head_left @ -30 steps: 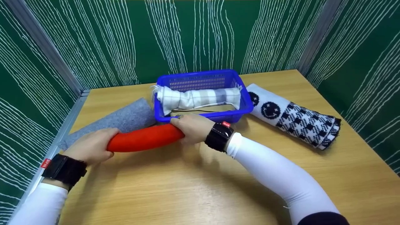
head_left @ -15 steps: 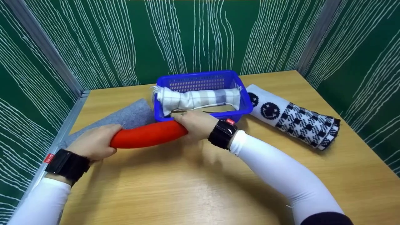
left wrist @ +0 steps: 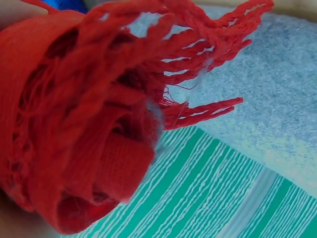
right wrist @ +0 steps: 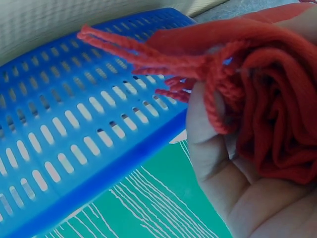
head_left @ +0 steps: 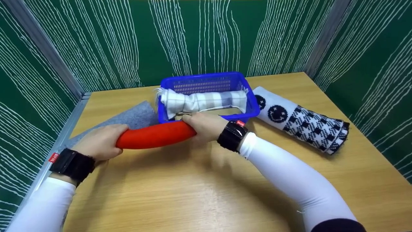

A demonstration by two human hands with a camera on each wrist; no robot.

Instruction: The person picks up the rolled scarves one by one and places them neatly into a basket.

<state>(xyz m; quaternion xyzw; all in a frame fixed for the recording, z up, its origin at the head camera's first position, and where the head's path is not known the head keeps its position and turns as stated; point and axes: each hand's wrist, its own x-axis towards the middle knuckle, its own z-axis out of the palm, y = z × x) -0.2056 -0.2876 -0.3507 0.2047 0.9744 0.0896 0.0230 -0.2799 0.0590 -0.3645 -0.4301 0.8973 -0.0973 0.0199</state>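
Note:
A rolled red scarf [head_left: 156, 135] is held up over the table, one hand on each end. My left hand [head_left: 102, 141] grips its left end, and my right hand [head_left: 207, 126] grips its right end close in front of the blue basket [head_left: 254, 104]. In the left wrist view the scarf's coiled end [left wrist: 99, 129] shows twisted fringe hanging out. The right wrist view shows the other coiled end [right wrist: 277, 109] with fingers [right wrist: 208, 148] curled round it. Inside the basket lies a rolled plaid scarf [head_left: 206, 100], its fringe over the left rim.
A grey felt-like roll [head_left: 136, 116] lies left of the basket, partly behind my left hand. To the right lies a black-and-white roll [head_left: 297, 120] with smiley faces and houndstooth. Green walls [head_left: 222, 38] with white lines enclose the wooden table [head_left: 206, 193] behind and at both sides.
Both hands have moved slightly up and to the right, carrying the red scarf with them. The basket and the other rolls stay where they were.

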